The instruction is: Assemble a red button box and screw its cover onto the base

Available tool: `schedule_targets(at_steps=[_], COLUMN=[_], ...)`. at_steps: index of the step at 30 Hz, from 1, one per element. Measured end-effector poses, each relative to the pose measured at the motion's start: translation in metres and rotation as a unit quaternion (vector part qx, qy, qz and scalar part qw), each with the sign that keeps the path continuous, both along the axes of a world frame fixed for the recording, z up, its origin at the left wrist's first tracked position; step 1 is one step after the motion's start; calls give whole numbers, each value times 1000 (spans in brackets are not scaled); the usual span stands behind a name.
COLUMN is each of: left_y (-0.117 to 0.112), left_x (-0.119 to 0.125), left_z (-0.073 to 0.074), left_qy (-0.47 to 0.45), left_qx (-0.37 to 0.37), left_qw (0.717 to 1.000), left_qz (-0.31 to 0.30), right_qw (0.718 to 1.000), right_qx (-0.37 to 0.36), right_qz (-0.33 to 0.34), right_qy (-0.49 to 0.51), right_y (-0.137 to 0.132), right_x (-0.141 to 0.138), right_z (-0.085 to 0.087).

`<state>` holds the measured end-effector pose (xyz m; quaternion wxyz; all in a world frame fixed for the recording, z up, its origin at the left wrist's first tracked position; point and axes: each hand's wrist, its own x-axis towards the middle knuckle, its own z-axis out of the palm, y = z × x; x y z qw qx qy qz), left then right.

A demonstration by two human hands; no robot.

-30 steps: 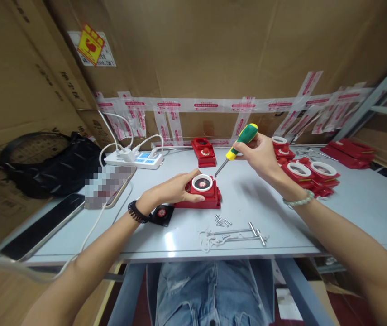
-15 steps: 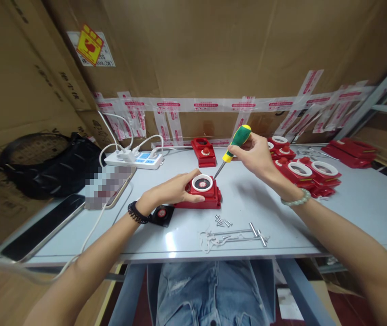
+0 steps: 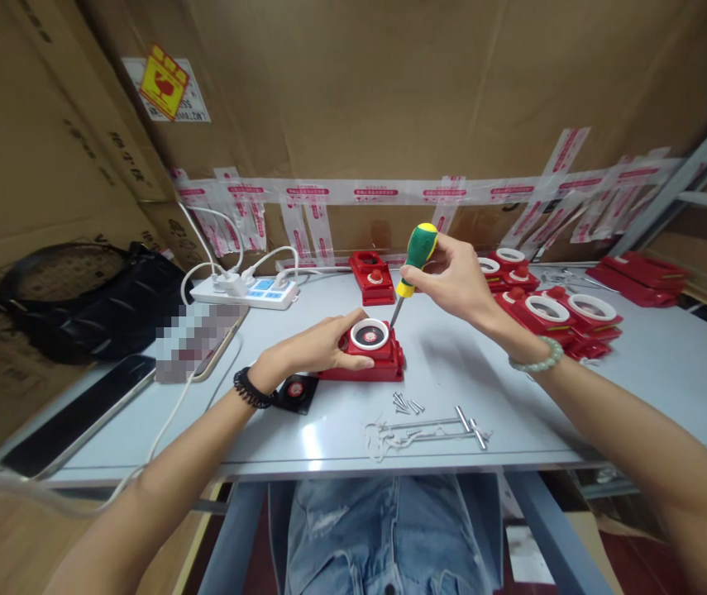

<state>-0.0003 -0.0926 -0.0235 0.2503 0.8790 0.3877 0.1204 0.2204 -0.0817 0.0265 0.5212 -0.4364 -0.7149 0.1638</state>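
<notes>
My left hand is wrapped round the left side of a red box-shaped housing with a white ring around a dark round face. In my right hand is a screwdriver with a green and yellow handle. It stands steeply, its tip meeting the upper right corner of the housing, where any screw is too small to see. Several screws lie in front of the housing. Nearer the front edge rest thin metal rods with white string. A black square plate sits by my left wrist.
Several red housings stand to the right, with more red parts behind them. Another red piece is at the back. A power strip with cables, two phones and a black bag occupy the left.
The screwdriver has swung to the left and become more upright, its tip still at the housing's corner. My right hand has moved with it; my left hand and the housing have stayed put.
</notes>
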Motion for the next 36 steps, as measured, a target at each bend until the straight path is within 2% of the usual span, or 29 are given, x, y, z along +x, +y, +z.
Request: schedule_targets(at_steps=[6,18,28,36], left_y=[0,2,3,3], left_x=[1,2,1,2], left_z=[3,4,2,2], left_qy=[6,-33,-27,-37], left_qx=[-11,-57,-59,-61], left_qw=[1000,998,998,997], left_qz=[-1,-7,-10,-17], right_qw=[1000,1000,1000,1000], right_qx=[-8,7,9,-10], right_qz=[0,2,9,-10], right_qy=[24,1,-17,10], right_y=[2,0,-1,14], right_x=[5,-1,-3,3], right_z=[-3,0,2,-8])
